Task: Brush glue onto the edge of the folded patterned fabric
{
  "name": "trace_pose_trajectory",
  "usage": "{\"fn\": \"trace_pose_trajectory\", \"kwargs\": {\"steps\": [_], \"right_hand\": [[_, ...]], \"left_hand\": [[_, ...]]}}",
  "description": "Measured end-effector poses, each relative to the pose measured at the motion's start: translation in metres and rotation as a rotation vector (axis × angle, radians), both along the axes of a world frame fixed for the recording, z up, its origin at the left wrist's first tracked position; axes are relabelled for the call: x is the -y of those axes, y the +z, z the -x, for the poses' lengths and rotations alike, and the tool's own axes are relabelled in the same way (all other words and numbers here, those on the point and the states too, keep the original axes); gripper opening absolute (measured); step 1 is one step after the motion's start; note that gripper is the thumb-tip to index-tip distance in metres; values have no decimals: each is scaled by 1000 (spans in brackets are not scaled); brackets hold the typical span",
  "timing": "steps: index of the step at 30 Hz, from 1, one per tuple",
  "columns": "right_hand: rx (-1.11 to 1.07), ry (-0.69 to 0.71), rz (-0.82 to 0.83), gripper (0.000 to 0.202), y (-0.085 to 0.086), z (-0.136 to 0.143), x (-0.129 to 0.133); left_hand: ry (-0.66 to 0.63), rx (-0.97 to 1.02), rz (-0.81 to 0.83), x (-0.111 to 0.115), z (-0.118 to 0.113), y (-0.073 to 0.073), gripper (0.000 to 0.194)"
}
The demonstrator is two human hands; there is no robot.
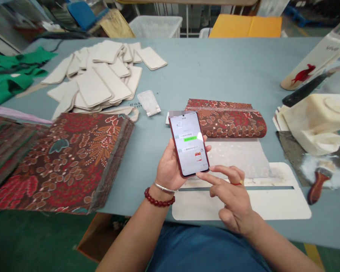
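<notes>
A smartphone [190, 145] in a red case, its screen lit with a chat, rests in my left hand [168, 170], whose fingers wrap round its back and right edge. My right hand [234, 196] is at the phone's lower edge, index finger extended near the bottom of the screen, fingers apart and holding nothing. Under and behind my right hand lies a white slotted board [243, 206] with a translucent sheet [240, 155] over its upper part. Just beyond the phone sits a folded piece of brown and red patterned fabric [229, 121].
A stack of patterned fabric [65, 162] lies at left, with a pile of cream pieces [93, 83] behind it and green cloth [14, 71] further left. At right are a brush [319, 185], a cream container [320, 117] and a white bottle [314, 62].
</notes>
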State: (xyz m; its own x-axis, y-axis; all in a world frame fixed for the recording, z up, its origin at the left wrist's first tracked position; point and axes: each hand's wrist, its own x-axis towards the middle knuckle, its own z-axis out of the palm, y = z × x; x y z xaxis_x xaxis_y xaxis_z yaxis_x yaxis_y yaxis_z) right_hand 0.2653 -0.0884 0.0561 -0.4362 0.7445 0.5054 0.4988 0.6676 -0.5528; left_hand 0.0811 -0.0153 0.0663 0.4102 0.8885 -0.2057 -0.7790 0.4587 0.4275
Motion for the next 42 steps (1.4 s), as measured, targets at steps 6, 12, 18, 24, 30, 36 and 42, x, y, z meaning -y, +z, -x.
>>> {"fn": "trace_pose_trajectory", "kwargs": {"steps": [6,12,18,24,30,36,42], "right_hand": [[33,22,-44,61,-2,20,3],[4,24,-26,63,-1,25,6],[18,10,-30,64,1,23,8],[18,-15,-47,62,2,27,7],[19,-67,-87,64,-2,33,6],[25,-33,-80,65,-2,30,11],[17,-47,-45,63,-4,19,15]], "left_hand": [[-17,9,52,2,-4,-2,66],[-33,-9,36,2,-4,-1,63],[-14,-4,24,2,-3,0,63],[-25,-1,17,4,-5,1,65],[-14,-17,40,5,-9,5,65],[-38,2,38,5,-6,3,65],[-14,-20,-12,4,-5,2,64]]}}
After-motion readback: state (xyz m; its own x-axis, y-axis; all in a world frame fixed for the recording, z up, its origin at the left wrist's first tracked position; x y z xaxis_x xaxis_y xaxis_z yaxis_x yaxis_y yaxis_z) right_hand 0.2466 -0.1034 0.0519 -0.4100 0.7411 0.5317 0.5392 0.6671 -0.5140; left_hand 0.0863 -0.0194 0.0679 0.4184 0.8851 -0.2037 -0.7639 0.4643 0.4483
